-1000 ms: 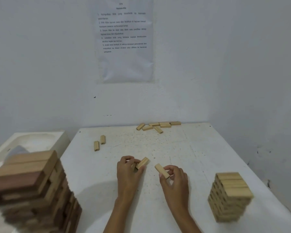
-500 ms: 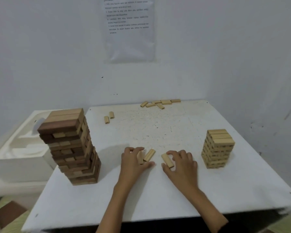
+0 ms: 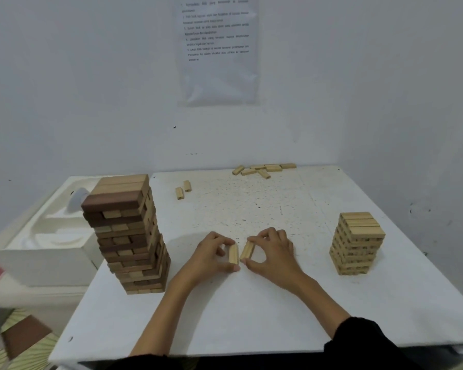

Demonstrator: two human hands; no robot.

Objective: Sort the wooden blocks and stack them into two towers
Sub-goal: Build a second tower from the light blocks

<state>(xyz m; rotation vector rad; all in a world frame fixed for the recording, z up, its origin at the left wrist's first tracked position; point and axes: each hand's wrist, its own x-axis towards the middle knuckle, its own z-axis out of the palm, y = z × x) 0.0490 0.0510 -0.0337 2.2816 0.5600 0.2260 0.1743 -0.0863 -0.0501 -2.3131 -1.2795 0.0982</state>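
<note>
Now, from the left: a white tub (image 3: 38,236) sits beside the surface (image 3: 251,316), and the tall tower (image 3: 129,236) of darker, mixed blocks stands near its left edge. Two loose blocks (image 3: 183,189) lie beyond it, toward the wall. My left hand (image 3: 211,257) pinches one pale block (image 3: 233,254) between curled fingers (image 3: 218,239) and thumb, down on the surface. My right hand (image 3: 273,255) pinches a second pale block (image 3: 247,249) the same way, just beside the first. More scattered blocks (image 3: 262,169) lie at the far edge, and the short pale tower (image 3: 357,244) stands well to the right.

I judge I'm squaring these two into a pair for the pale tower. It would be best to press their long sides flush, grip evenly, and lay them crosswise to the top layer without nudging the stack.

The tub's left part is cut off, and the wall sheet (image 3: 219,49) is too blurred to read. I can't tell whether the two blocks actually touch.
</note>
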